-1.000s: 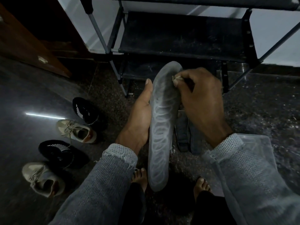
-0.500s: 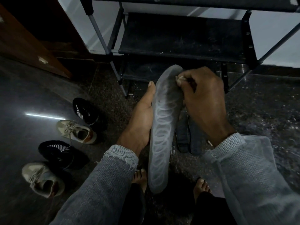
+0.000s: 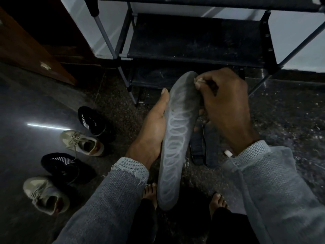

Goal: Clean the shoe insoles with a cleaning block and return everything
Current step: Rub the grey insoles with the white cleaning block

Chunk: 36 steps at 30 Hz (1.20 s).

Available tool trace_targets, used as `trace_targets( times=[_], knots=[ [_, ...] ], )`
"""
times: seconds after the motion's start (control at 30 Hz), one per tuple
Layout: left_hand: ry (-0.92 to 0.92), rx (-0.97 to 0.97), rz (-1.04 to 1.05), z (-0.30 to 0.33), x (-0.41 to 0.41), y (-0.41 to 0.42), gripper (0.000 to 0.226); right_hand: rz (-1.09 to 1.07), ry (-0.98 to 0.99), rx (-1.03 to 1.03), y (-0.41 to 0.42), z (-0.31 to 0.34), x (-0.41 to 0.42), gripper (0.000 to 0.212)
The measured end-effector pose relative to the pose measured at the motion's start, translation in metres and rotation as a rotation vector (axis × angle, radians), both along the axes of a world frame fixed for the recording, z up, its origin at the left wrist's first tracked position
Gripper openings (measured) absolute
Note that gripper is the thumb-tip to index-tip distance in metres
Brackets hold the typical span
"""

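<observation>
A long grey insole [image 3: 175, 140] with pale looped rub marks stands nearly upright in front of me. My left hand [image 3: 151, 129] holds it along its left edge, thumb straight up, fingers hidden behind it. My right hand [image 3: 226, 104] pinches a small pale cleaning block [image 3: 199, 83] against the insole's top right edge. Two darker insoles [image 3: 204, 147] lie on the floor behind, partly hidden by my right wrist. A small white piece [image 3: 228, 153] lies on the floor next to my right cuff.
Two black shoes [image 3: 91, 120] [image 3: 61, 164] and two beige shoes [image 3: 82, 143] [image 3: 44, 194] stand in a row at the left. A black shoe rack [image 3: 193, 39] rises ahead. A wooden door [image 3: 26, 50] is at far left. My bare feet [image 3: 149, 192] are below.
My right hand with the block has slid a little rightward along the insole's top, from its middle to its right edge. The left hand and insole have barely moved.
</observation>
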<state>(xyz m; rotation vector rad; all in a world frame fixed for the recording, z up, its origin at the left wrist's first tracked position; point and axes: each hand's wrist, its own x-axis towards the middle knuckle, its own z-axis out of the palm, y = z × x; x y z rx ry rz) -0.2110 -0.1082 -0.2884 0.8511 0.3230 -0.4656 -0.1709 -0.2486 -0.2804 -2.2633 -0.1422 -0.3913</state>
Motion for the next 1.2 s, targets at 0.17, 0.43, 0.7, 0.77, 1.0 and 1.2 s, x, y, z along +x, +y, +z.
trace_targets(
  times=[0.17,0.43,0.7,0.77,1.0,1.2],
  knots=[
    [0.000,-0.055,0.045,0.002,0.002,0.005,0.054,0.274,0.059,-0.064,0.020,0.005,-0.009,0.008],
    [-0.015,0.032,0.034,0.000,0.002,0.005,0.057,0.092,0.016,-0.051,0.000,-0.003,-0.001,0.009],
    [-0.017,-0.066,0.113,0.000,0.004,0.015,0.065,0.382,0.059,-0.204,0.015,-0.001,-0.009,0.015],
    [-0.019,-0.047,0.100,0.000,0.004,0.013,0.063,0.249,0.013,-0.170,0.010,-0.001,-0.008,0.012],
    [0.002,-0.149,0.093,0.000,0.004,0.017,0.069,0.371,0.068,-0.148,0.028,0.001,-0.019,0.009],
    [-0.004,-0.138,0.083,0.004,0.003,0.014,0.070,0.182,0.021,-0.129,0.022,0.001,-0.017,0.009]
  ],
)
